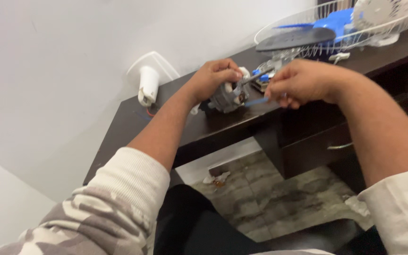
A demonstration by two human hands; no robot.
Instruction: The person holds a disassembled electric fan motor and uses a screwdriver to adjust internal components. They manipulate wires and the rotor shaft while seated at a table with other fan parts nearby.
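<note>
Motor (228,97) sits on the dark counter (133,118), close to its near edge, about mid-length. Left hand (213,78) is clamped over the motor's top, fingers curled, thumb side toward the shaft. Right hand (303,82) is just beside the motor, fingers pinched narrow on a thin blue wire (257,101) that runs to the motor body. Both forearms come in from the near edge, sleeves pushed up, wrists above the counter.

Room: the left end of the counter has open dark surface, with only a white cylinder (148,85) at the far left corner by the wall. The right end is crowded: a wire fan guard (308,28) holds a blue blade (336,21) and a dark plate (293,38), and small parts (263,78) lie just behind the hands. Below the near edge is open floor (270,193), and a drawer front (322,146) is below the right hand.
</note>
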